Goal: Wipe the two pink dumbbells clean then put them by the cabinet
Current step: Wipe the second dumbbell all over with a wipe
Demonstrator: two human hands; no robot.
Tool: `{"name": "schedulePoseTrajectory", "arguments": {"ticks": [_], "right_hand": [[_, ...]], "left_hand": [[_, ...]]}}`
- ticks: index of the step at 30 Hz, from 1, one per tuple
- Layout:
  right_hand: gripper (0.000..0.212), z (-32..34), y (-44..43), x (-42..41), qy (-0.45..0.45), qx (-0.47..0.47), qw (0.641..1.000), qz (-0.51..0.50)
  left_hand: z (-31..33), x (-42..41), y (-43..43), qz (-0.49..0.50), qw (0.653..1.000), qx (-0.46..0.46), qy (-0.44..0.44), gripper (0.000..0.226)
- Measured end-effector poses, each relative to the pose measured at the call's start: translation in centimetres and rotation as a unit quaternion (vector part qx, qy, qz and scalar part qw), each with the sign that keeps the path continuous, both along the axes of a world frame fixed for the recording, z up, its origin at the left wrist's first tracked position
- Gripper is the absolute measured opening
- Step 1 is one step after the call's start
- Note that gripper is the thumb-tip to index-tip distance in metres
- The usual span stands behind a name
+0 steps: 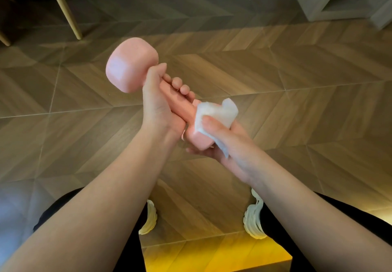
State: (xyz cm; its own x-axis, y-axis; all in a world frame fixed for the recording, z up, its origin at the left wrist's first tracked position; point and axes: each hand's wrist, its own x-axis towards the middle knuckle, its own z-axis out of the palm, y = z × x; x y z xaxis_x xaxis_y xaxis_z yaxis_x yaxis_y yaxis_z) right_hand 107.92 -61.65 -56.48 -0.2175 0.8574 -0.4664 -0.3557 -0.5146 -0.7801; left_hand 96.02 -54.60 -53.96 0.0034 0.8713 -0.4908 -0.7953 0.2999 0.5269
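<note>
The left hand [158, 106] has its fingers curled tight round the middle bar of one pink dumbbell [131, 68] and holds it up in the air over the wood floor [297, 80], with the big far end tipped up and away. The right hand [224, 142] grips a white cloth [214, 114] and presses it with the thumb on the near end of the dumbbell. Two white shoes [253, 218] stand on the floor below the arms.
</note>
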Motion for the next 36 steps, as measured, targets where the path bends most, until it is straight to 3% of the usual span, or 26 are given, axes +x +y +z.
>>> {"name": "schedulePoseTrajectory", "arguments": {"ticks": [4, 8, 12, 14, 17, 21, 25, 30, 33, 36], "right_hand": [[0.073, -0.4, 0.4, -1.0, -0.125, 0.023, 0.991, -0.043], [0.055, -0.1, 0.8, -0.7, -0.132, 0.093, 0.987, -0.008], [0.066, -0.1, 0.7, 0.5, -0.041, 0.077, 0.993, 0.073], [0.075, -0.5, 0.5, 0.3, -0.048, 0.092, 0.991, 0.085], [0.08, -1.1, 0.2, -0.8, -0.097, 0.085, 0.991, 0.027], [0.062, -1.1, 0.5, -1.2, -0.136, 0.064, 0.987, -0.063], [0.045, -0.8, 0.5, -0.2, -0.127, 0.104, 0.986, -0.035], [0.074, -0.9, 0.2, 0.5, -0.093, 0.129, 0.985, 0.062], [0.075, -1.1, 0.2, -0.9, -0.11, 0.098, 0.989, -0.015], [0.059, -1.2, 0.5, -1.5, -0.137, 0.066, 0.985, -0.081]], "left_hand": [[-0.2, 0.0, 0.1, 0.011, 0.999, -0.017, 0.026, 0.034], [-0.1, -0.8, 0.7, 0.018, 0.999, -0.017, 0.027, 0.033], [-0.3, -1.4, 0.9, 0.03, 0.999, -0.039, 0.002, 0.033], [-0.4, -1.5, 0.7, 0.03, 0.999, -0.04, 0.002, 0.033], [-0.4, -1.2, 0.3, 0.015, 0.999, -0.024, 0.016, 0.031], [-0.2, -0.6, 0.4, 0.003, 1.0, -0.006, 0.019, 0.033], [-0.1, -0.7, 0.6, 0.003, 1.0, -0.016, 0.01, 0.032], [-0.4, -1.2, 0.7, 0.017, 1.0, -0.022, 0.001, 0.031], [-0.3, -0.7, 0.3, 0.011, 1.0, -0.017, 0.003, 0.032], [-0.2, -0.2, 0.2, 0.01, 1.0, -0.008, 0.004, 0.033]]}}
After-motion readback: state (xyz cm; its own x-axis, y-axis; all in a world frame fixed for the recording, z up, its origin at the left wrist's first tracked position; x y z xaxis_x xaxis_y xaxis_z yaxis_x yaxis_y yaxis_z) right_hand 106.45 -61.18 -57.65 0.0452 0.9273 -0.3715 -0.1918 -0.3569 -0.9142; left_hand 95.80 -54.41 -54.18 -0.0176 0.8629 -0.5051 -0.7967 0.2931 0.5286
